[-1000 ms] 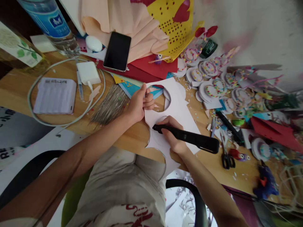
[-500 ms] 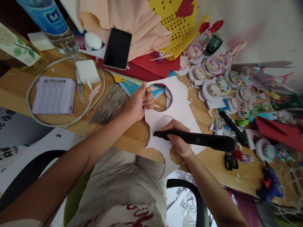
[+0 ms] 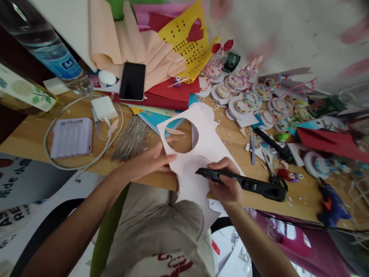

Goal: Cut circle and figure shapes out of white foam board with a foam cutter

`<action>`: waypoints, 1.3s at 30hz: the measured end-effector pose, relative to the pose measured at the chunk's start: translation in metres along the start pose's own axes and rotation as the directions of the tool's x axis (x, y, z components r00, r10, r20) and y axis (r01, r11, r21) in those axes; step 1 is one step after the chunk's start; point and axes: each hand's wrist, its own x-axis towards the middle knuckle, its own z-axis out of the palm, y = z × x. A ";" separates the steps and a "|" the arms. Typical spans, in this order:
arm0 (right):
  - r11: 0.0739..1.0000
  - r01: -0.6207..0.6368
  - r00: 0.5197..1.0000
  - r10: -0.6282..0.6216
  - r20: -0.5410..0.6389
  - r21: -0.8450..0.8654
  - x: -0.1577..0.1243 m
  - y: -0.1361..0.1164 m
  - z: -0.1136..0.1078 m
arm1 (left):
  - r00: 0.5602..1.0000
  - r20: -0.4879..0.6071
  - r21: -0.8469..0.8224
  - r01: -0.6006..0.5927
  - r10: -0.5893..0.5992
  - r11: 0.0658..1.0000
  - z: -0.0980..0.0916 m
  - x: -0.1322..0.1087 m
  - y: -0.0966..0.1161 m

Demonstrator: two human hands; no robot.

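Your left hand (image 3: 150, 159) uncurls from a fist at the white paper (image 3: 209, 148), grip unclear | your right hand (image 3: 231, 194) clasps the cutter (image 3: 258, 186) | white paper likely less steadied

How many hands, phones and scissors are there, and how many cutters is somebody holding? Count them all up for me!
Hands: 2 (left hand, right hand)
Phones: 1 (black phone)
Scissors: 1 pair (scissors)
Held cutters: 1 (black cutter)
Total: 5
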 end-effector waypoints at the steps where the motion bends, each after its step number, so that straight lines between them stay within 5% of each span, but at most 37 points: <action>1: 1.000 0.014 1.000 -0.014 -0.023 0.025 0.000 0.000 0.002 | 0.998 0.051 -0.033 0.045 -0.043 0.998 0.003 -0.008 -0.003; 3: 0.997 0.036 0.998 -0.032 -0.058 0.066 0.001 -0.002 0.007 | 0.998 0.055 -0.125 0.042 -0.035 0.991 0.010 -0.017 -0.010; 9: 0.988 0.081 0.993 -0.068 -0.099 0.134 0.007 -0.014 0.019 | 0.982 -0.184 -0.311 -0.096 0.039 0.946 0.031 -0.017 -0.025; 20: 0.989 0.070 0.994 -0.058 -0.095 0.128 0.010 -0.017 0.022 | 0.917 -0.391 -0.295 -0.210 0.083 0.932 0.046 -0.012 -0.034; 26: 0.999 0.026 0.991 -0.021 -0.130 0.037 0.014 -0.005 0.020 | 0.970 -0.224 -0.183 -0.134 0.091 0.974 0.049 -0.021 -0.037; 30: 1.000 0.016 0.990 -0.014 -0.139 0.014 0.015 0.003 0.019 | 0.996 -0.018 0.074 0.091 -0.090 0.993 0.051 -0.038 -0.046; 36: 0.999 -0.020 0.995 0.016 -0.099 -0.038 0.009 0.007 0.021 | 0.970 -0.231 -0.029 0.071 -0.076 0.997 0.064 -0.040 -0.055; 39: 0.995 -0.056 0.996 0.050 -0.068 -0.085 0.004 0.005 0.021 | 0.974 -0.220 0.036 0.071 -0.062 0.997 0.067 -0.042 -0.054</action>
